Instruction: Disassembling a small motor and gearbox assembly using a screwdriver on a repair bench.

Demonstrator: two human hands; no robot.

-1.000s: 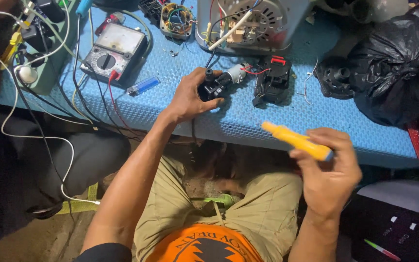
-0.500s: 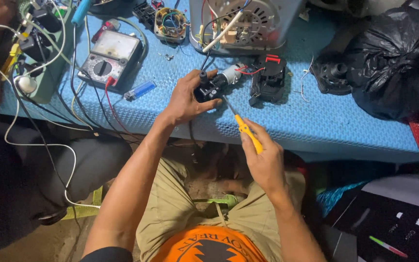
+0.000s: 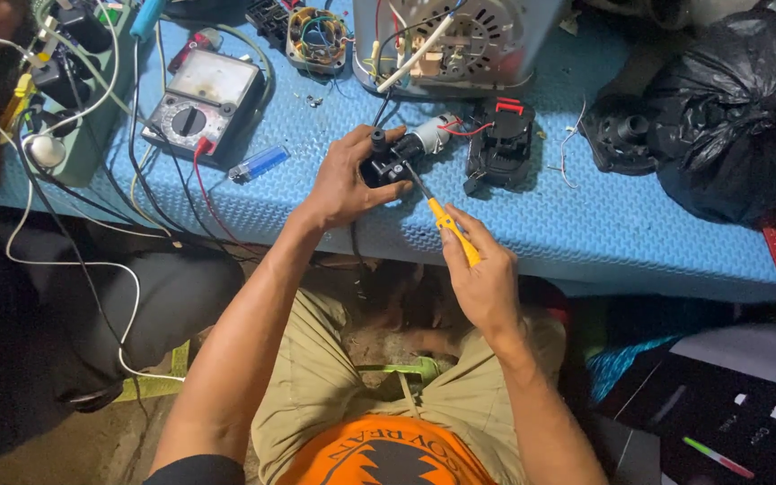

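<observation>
The left hand [image 3: 345, 180] gripped the small black motor part [image 3: 386, 167] on the blue table [image 3: 586, 233], the right hand [image 3: 482, 278] pinched the yellow screwdriver [image 3: 442, 224], whose tip could slip off and jab the left fingers.

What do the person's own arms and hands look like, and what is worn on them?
Both forearms are bare, and the left hand and right hand wear no gloves, rings or watch that I can see. A dark sleeve edge shows at the left upper arm. The right upper arm is out of view.
</observation>
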